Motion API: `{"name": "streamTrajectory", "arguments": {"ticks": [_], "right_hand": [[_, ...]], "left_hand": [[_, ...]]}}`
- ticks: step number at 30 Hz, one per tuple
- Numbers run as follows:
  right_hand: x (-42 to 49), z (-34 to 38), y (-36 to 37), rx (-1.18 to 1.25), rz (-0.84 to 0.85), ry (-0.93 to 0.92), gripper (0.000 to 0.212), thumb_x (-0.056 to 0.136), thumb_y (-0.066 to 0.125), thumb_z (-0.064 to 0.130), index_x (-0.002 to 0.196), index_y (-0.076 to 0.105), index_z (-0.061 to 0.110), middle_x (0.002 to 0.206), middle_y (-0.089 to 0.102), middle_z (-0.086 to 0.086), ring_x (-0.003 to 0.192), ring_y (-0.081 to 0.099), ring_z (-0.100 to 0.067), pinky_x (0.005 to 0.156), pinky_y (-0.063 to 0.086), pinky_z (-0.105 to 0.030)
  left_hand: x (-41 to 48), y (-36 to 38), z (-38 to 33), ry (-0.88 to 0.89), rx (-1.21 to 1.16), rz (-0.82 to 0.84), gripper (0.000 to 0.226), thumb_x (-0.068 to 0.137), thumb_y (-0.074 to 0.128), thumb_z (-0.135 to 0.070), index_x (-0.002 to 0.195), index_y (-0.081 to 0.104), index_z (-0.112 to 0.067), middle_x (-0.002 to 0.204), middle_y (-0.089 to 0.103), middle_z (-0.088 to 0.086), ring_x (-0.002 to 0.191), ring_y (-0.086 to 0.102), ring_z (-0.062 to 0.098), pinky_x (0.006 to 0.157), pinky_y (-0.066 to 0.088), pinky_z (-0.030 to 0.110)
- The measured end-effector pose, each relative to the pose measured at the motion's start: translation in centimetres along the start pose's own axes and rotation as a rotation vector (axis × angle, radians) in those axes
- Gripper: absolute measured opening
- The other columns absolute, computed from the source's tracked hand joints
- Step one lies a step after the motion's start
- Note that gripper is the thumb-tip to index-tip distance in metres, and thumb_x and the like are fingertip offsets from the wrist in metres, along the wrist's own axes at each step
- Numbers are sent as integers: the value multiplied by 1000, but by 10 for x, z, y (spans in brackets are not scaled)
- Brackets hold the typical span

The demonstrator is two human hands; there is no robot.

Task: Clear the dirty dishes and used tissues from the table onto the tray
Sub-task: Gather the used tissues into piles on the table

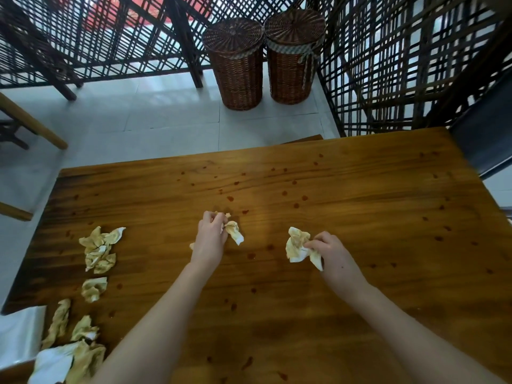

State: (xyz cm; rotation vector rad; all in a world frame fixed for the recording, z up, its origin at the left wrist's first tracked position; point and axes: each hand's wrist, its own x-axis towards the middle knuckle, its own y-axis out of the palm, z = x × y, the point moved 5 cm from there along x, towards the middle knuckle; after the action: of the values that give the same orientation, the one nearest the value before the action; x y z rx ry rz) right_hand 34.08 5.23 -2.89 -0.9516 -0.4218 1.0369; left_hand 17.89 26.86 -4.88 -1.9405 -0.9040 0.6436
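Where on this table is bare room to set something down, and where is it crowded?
Bare wood, only red-spotted: the table right of the right hand, and the far strip beyond the left hand up to the far edge. Crowded: the left edge, where crumpled tissues lie in a row.

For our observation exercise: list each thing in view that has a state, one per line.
Left hand: grips a crumpled tissue.
Right hand: grips a second tissue.
Table: spattered with reddish spots.
Loose tissues: crumpled, stained, lying at its left side.
Wicker baskets: lids on.
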Motion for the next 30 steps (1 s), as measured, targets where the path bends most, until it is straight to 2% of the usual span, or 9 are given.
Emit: {"name": "streamTrajectory", "arguments": {"ticks": [5, 9, 16, 21, 25, 28, 30], "right_hand": [[-31, -17, -27, -23, -46, 74, 46, 87, 61, 1, 130, 57, 18, 119, 53, 5, 109, 46, -7, 91, 44, -21], [-63, -34, -53, -9, -94, 108, 47, 86, 62, 0, 130, 57, 19, 121, 53, 4, 111, 46, -7, 91, 45, -21], [-149, -92, -110, -18, -179, 142, 45, 87, 62, 0, 129, 58, 16, 121, 54, 2, 111, 47, -9, 92, 44, -19], [-220, -146, -152, -34, -252, 176, 39, 89, 60, 5, 128, 59, 13, 118, 57, -2, 108, 50, -12, 88, 44, -19], [-275, -195, -184, -21, -302, 232, 38, 89, 59, 0, 125, 61, 11, 113, 57, -3, 104, 51, -15, 82, 40, -14], [-308, -231, -204, 9, -330, 282, 42, 86, 59, -7, 124, 63, 12, 108, 57, -2, 101, 52, -15, 86, 45, -18], [-327, -251, -217, 25, -364, 315, 43, 84, 58, -11, 121, 64, 9, 105, 58, -4, 99, 53, -17, 86, 47, -21]], "left_hand": [[-22, 2, -35, 67, -10, -13, 17, 94, 57, -6, 107, 57, -16, 125, 46, 4, 112, 49, 20, 90, 42, 25], [-42, 8, -73, 140, -1, 9, 18, 92, 58, -3, 105, 57, -15, 120, 46, 4, 109, 49, 21, 89, 43, 25], [-101, 47, -175, 220, -24, 25, 18, 91, 61, -9, 105, 56, -21, 115, 44, -1, 102, 51, 17, 85, 40, 21], [-150, 88, -260, 347, -71, 78, 16, 93, 58, -10, 103, 54, -22, 110, 39, -5, 99, 51, 18, 85, 44, 24], [-188, 123, -326, 393, -91, 119, 18, 93, 59, -12, 110, 56, -19, 116, 42, -2, 102, 50, 15, 86, 40, 20], [-210, 149, -370, 415, -79, 163, 26, 92, 61, -9, 116, 56, -17, 121, 44, 0, 100, 51, 13, 83, 40, 18], [-220, 163, -396, 436, -80, 187, 27, 91, 62, -10, 116, 55, -18, 117, 43, -3, 93, 50, 9, 77, 38, 11]]}}
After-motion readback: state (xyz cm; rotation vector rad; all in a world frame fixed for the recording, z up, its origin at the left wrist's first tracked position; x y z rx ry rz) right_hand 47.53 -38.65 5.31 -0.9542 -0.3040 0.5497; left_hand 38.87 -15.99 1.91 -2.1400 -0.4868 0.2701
